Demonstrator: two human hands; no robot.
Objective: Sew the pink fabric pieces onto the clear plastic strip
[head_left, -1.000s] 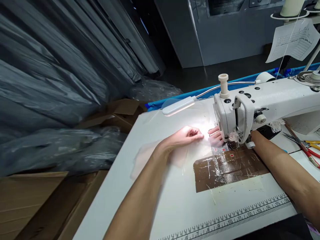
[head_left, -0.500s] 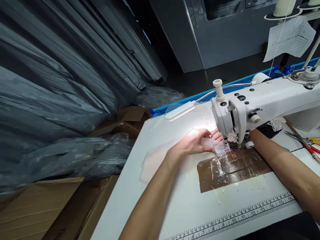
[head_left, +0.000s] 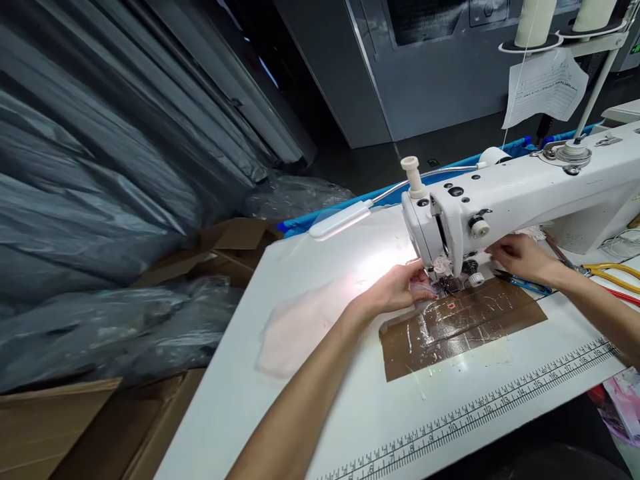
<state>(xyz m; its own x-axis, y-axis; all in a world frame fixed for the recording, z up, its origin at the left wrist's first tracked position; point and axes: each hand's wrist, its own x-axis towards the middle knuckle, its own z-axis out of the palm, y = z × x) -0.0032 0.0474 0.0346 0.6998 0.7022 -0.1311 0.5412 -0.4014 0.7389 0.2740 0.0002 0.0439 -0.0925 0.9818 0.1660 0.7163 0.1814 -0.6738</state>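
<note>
Thumb and fingers of our left hand pinch a fold of sheer fabric just beside the presser foot. Our right hand is to the right of the machine's head, its fingers curled inward; we cannot tell whether they grip anything. Blue-handled snips lie just below that hand, and we cannot make out whether it touches them.

Under our left forearm and out past it, a pale pink sheet is spread on the white table; we cannot see whether it joins the pinched fold. On our side of the foot we have a brown taped patch, creased and shiny, with a small red mark near its upper edge. Nearer to us, a ruler strip runs along the table's front.

Above our hands is the white sewing machine, and a slim lamp on a flexible arm stands out to its left. To the right we see yellow-handled scissors. Farther out are thread cones, a hanging paper and, on our left, cardboard boxes with crumpled plastic.
</note>
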